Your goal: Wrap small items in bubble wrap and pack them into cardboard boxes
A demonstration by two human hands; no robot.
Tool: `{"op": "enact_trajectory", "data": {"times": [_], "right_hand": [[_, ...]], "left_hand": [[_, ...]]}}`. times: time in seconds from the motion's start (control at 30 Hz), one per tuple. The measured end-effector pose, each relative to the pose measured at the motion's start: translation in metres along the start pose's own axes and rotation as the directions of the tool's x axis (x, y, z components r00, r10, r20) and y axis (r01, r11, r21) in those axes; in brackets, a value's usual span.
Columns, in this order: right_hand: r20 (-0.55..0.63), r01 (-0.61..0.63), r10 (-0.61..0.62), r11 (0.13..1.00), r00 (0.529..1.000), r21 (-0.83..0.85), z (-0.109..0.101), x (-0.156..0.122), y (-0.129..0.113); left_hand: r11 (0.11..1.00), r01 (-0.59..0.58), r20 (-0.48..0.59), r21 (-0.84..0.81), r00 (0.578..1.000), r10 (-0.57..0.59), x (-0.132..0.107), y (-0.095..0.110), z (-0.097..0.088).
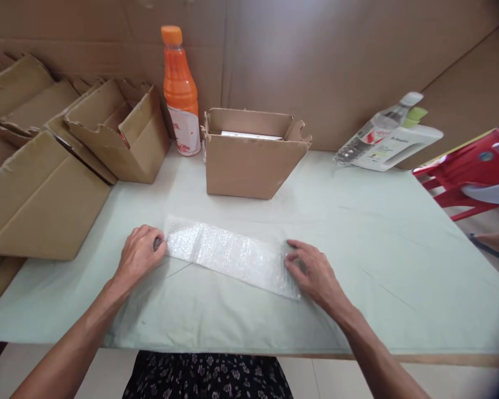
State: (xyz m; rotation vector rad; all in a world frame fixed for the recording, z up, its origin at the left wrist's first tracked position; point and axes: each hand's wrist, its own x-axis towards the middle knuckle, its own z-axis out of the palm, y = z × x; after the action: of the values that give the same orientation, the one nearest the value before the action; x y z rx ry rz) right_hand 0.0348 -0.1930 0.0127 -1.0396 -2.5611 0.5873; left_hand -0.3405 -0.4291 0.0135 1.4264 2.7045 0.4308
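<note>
A strip of clear bubble wrap (pixel 228 255) lies flat across the pale green table (pixel 357 266), running from upper left to lower right. My left hand (pixel 139 257) pinches its left end with curled fingers. My right hand (pixel 314 274) presses on its right end, fingers bent over the edge. Behind the wrap stands an open cardboard box (pixel 251 160) with something white inside.
An orange bottle (pixel 180 91) stands at the back. Several cardboard boxes, open and flattened (pixel 41 194), pile up on the left. A clear bottle and a white packet (pixel 388 138) lean against the cardboard wall at the right. A red plastic chair (pixel 469 172) stands beyond the table's right edge.
</note>
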Motion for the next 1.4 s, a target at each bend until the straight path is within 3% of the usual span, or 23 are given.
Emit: {"op": "enact_trajectory", "data": {"times": [0.07,0.13,0.27,0.4,0.5,0.6,0.7,0.77,0.9,0.97,1.0,1.07,1.17,1.27,1.33,1.4], "right_hand": [[0.011,-0.018,0.017,0.997,1.000,0.079,0.000,-0.017,-0.022],[0.063,-0.073,0.062,0.979,0.996,0.191,-0.001,-0.040,-0.047],[0.149,-0.163,0.113,0.909,0.982,0.384,0.003,-0.091,-0.085],[0.024,-0.075,0.072,0.957,0.997,0.279,0.000,-0.125,-0.086],[-0.035,0.102,-0.100,0.993,0.994,0.054,-0.005,-0.140,-0.071],[0.044,0.302,-0.299,0.943,0.953,-0.140,0.003,-0.143,-0.066],[0.163,0.436,-0.412,0.887,0.896,-0.151,0.020,-0.133,-0.074],[0.191,0.478,-0.451,0.869,0.872,-0.128,0.027,-0.123,-0.082],[0.141,0.545,-0.532,0.834,0.835,-0.081,0.027,-0.113,-0.090],[0.088,0.559,-0.554,0.828,0.828,-0.049,0.025,-0.113,-0.093],[0.053,0.556,-0.554,0.831,0.831,-0.024,0.024,-0.112,-0.096],[-0.027,0.527,-0.527,0.848,0.850,0.059,0.023,-0.110,-0.103],[-0.085,0.429,-0.422,0.870,0.903,0.242,0.019,-0.098,-0.114],[-0.094,0.297,-0.282,0.891,0.955,0.344,0.012,-0.083,-0.119],[-0.159,0.255,-0.214,0.912,0.964,0.322,0.008,-0.078,-0.117],[-0.221,0.285,-0.232,0.926,0.947,0.250,0.010,-0.077,-0.113]], "left_hand": [[0.998,-0.040,0.008,-0.048,0.999,0.041,0.009,0.010,-0.002],[0.992,-0.081,-0.053,-0.098,0.996,0.076,0.025,0.026,-0.006],[0.962,-0.223,-0.159,-0.158,0.967,0.198,0.069,0.074,-0.010],[0.948,-0.269,-0.123,-0.171,0.960,0.250,0.092,0.103,-0.008],[0.914,-0.360,-0.110,-0.186,0.932,0.345,0.061,0.092,-0.007],[0.822,-0.484,-0.015,-0.301,0.864,0.503,-0.005,0.075,-0.009],[0.728,-0.526,0.086,-0.440,0.782,0.617,-0.076,0.074,-0.008],[0.680,-0.540,0.103,-0.497,0.741,0.664,-0.109,0.081,-0.006],[0.595,-0.579,0.107,-0.557,0.660,0.743,-0.136,0.096,-0.001],[0.572,-0.600,0.080,-0.560,0.648,0.758,-0.141,0.100,0.003],[0.565,-0.605,0.052,-0.560,0.655,0.753,-0.142,0.102,0.006],[0.568,-0.591,-0.036,-0.573,0.711,0.703,-0.146,0.106,0.010],[0.599,-0.467,-0.154,-0.650,0.853,0.498,-0.146,0.112,0.010],[0.672,-0.210,-0.070,-0.710,0.971,0.228,-0.138,0.116,0.003],[0.733,-0.063,0.003,-0.677,0.996,0.088,-0.129,0.115,-0.001],[0.787,-0.008,0.012,-0.617,1.000,0.019,-0.120,0.112,0.001]]}}
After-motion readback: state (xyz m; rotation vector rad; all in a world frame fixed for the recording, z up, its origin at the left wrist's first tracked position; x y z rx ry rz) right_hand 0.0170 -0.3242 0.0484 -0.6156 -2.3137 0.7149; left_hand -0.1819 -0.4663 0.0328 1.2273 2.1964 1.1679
